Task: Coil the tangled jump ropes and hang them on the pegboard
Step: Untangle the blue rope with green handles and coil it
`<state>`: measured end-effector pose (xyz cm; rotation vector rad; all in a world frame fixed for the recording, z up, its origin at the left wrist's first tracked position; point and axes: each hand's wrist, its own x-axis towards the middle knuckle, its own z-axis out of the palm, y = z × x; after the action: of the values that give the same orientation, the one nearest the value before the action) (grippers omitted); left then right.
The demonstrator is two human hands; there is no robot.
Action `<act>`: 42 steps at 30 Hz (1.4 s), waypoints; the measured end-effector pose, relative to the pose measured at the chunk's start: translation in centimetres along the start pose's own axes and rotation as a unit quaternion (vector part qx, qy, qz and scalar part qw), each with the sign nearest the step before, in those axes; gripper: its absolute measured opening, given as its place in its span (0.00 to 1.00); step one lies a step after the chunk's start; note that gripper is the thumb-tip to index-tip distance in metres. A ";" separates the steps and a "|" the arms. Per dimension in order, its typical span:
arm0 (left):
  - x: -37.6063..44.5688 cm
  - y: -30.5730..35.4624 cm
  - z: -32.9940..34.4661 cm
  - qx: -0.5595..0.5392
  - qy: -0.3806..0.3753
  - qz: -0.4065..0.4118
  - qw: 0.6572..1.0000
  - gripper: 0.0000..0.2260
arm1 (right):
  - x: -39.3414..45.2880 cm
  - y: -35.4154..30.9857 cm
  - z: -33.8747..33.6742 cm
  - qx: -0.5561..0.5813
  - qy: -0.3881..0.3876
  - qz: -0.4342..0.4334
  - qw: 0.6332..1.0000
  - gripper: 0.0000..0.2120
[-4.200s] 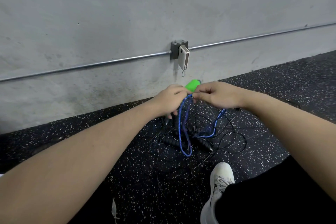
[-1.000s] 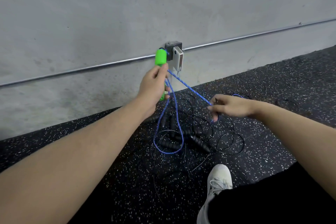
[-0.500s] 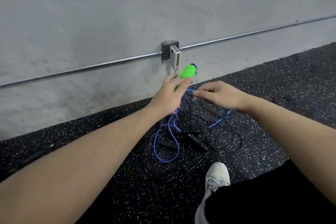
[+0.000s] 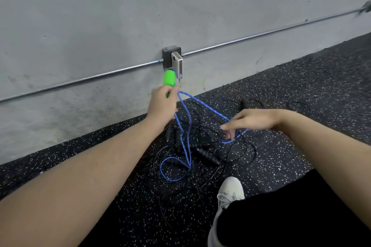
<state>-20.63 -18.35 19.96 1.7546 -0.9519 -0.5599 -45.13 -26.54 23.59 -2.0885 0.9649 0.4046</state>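
Gripping the green handle (image 4: pixel 169 79), left hand (image 4: pixel 161 106) lifts blue rope (image 4: pixel 185 142); right hand (image 4: pixel 254 120), fingers loosely spread, hooks it above tangled black ropes (image 4: pixel 206 155) on the floor (image 4: pixel 301 96).

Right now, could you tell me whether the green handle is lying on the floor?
No, the left hand grips the green handle and holds it up in front of the wall, with the blue rope hanging down from it.

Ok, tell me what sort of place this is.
Probably a gym or workout room: black speckled rubber flooring, a bare concrete wall with exposed metal conduit, and tangled jump ropes on the floor.
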 end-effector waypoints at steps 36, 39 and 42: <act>-6.1 6.5 9.4 -0.250 -0.264 -0.181 0.914 0.08 | -2.1 5.6 -1.7 0.314 0.166 -0.003 0.935 0.08; -5.7 7.0 9.1 -0.288 -0.256 -0.199 0.901 0.08 | -2.4 5.6 -1.3 0.154 0.081 -0.030 0.984 0.14; -5.2 6.8 8.8 -0.310 -0.266 -0.223 0.885 0.09 | -1.5 5.0 -0.9 0.115 0.138 -0.039 0.983 0.02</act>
<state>-32.49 -20.18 22.66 1.2297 -0.6013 -1.5252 -49.93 -28.50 22.40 -1.9939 1.0311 -0.0388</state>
